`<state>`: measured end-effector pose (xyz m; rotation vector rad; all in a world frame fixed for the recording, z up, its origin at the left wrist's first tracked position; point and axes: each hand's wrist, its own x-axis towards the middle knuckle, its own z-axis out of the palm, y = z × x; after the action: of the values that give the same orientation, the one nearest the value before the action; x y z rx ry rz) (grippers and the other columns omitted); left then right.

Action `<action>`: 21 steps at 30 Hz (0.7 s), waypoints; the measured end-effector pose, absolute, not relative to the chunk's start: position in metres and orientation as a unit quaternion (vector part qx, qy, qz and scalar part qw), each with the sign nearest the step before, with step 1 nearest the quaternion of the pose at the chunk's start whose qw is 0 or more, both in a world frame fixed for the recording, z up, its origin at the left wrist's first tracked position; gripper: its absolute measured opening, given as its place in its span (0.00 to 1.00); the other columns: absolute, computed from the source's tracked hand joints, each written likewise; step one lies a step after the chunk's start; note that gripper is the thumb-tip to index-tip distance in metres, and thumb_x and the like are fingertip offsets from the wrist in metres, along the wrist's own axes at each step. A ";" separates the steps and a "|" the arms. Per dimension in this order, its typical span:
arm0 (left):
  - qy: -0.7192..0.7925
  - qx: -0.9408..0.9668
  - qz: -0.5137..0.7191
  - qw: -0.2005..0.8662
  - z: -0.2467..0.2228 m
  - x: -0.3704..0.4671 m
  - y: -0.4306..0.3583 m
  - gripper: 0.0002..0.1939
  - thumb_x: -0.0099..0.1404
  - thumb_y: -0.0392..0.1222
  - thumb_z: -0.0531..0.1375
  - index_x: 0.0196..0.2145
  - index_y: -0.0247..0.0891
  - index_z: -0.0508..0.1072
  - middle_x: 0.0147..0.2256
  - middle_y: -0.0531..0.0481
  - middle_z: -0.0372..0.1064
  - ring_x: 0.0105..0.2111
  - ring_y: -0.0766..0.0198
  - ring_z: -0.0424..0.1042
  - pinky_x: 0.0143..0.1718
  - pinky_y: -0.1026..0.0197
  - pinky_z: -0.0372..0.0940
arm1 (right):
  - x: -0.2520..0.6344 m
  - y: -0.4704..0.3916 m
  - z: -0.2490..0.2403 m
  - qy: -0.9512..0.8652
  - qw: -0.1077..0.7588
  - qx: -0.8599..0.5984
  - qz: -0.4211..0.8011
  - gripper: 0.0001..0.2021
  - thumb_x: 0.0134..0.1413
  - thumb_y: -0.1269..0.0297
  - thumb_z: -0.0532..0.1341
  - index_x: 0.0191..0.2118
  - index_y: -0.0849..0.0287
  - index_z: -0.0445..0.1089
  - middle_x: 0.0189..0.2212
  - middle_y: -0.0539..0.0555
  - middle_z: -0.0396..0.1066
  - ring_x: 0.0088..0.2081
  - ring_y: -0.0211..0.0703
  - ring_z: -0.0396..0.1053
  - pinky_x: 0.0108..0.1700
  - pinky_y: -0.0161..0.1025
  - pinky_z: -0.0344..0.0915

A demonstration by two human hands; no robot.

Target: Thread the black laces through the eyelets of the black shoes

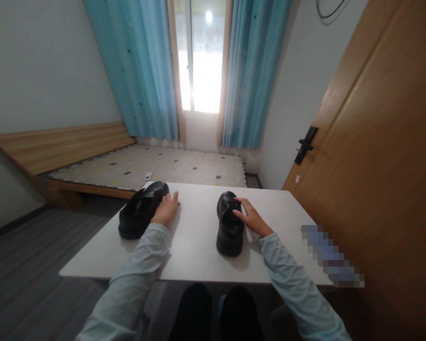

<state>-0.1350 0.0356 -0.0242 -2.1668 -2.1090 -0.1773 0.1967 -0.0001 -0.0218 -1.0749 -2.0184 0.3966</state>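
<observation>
Two black shoes rest on a white table, set apart from each other with their toes pointing away from me. My left hand [166,209] is at the inner side of the left shoe [137,215], its fingers apart and stretched forward. Some of those fingers overlap the shoe's edge; I cannot tell whether they press on it. By its fingertips a tiny dark thing shows, too small to name. The right shoe [230,237] has my right hand [253,219] at its right side. That hand's fingers are spread, their tips over the shoe's upper near the opening.
The white table [195,255] spans the space before my knees. Beyond it stands a low bed [177,166] with a small white object [148,176] on it. A wooden door [386,142] is close on the right, and a blurred bluish patch [330,255] lies at the table's right edge.
</observation>
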 end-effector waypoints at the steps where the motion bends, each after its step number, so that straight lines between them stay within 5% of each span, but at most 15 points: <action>1: -0.693 -0.716 -0.059 0.048 -0.024 -0.135 0.037 0.28 0.63 0.33 0.49 0.61 0.30 0.51 0.48 0.30 0.60 0.47 0.47 0.64 0.44 0.51 0.63 | 0.197 0.000 -0.022 -0.797 0.398 -0.426 0.156 0.21 0.56 0.56 0.57 0.54 0.56 0.61 0.51 0.59 0.65 0.54 0.51 0.62 0.57 0.52 0.57; 6: -0.687 -0.726 -0.045 0.000 -0.014 -0.137 0.039 0.31 0.59 0.34 0.57 0.59 0.29 0.55 0.48 0.31 0.62 0.47 0.48 0.67 0.48 0.55 0.60 | 0.197 0.000 -0.022 -0.797 0.395 -0.430 0.155 0.21 0.56 0.56 0.56 0.54 0.57 0.61 0.51 0.60 0.64 0.54 0.51 0.62 0.57 0.51 0.57; 13: -0.663 -0.735 -0.132 0.053 0.021 -0.102 0.017 0.11 0.61 0.36 0.57 0.42 0.37 0.71 0.43 0.36 0.68 0.44 0.49 0.68 0.45 0.51 0.61 | 0.197 0.000 -0.022 -0.796 0.396 -0.431 0.152 0.21 0.56 0.56 0.56 0.55 0.56 0.61 0.51 0.59 0.64 0.54 0.51 0.62 0.57 0.52 0.57; 21: -0.457 -0.858 -0.233 -0.009 0.056 -0.031 -0.015 0.09 0.62 0.37 0.58 0.40 0.40 0.73 0.39 0.43 0.72 0.40 0.56 0.71 0.45 0.57 0.63 | 0.198 0.001 -0.023 -0.796 0.397 -0.431 0.152 0.21 0.56 0.56 0.57 0.54 0.56 0.61 0.50 0.59 0.65 0.53 0.51 0.63 0.57 0.51 0.58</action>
<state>-0.0306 -0.0149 0.0557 -2.7119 -1.4449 -0.7348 0.1977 0.0006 -0.0226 -1.0921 -2.0161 0.3846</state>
